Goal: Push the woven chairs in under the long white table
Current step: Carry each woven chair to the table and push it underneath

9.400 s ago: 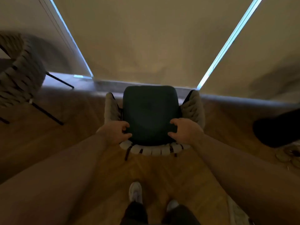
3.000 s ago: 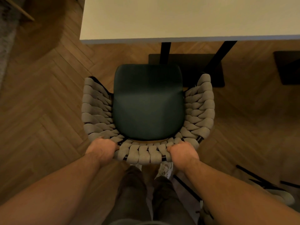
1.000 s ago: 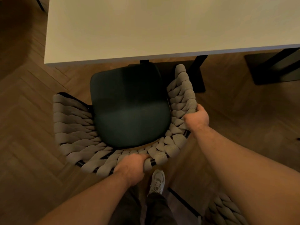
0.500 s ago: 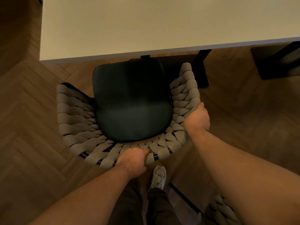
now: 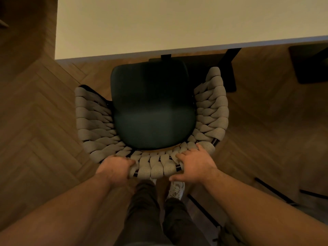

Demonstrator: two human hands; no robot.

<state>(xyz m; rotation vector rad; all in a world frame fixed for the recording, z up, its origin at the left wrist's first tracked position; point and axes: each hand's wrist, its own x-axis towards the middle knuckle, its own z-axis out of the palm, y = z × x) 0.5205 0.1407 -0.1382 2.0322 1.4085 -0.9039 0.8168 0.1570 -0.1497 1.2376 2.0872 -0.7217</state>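
Left hand point(image 5: 116, 170) gripped woven chair point(image 5: 152, 110) back at 7 o'clock; right hand point(image 5: 196, 166) pressed flat, fingers spread, at 5; white table point(image 5: 177, 23) at 12.

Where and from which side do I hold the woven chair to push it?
Hold the woven chair by the top of its curved back, from behind, where the left hand and right hand sit. Its open front faces the table, so pushing goes straight.
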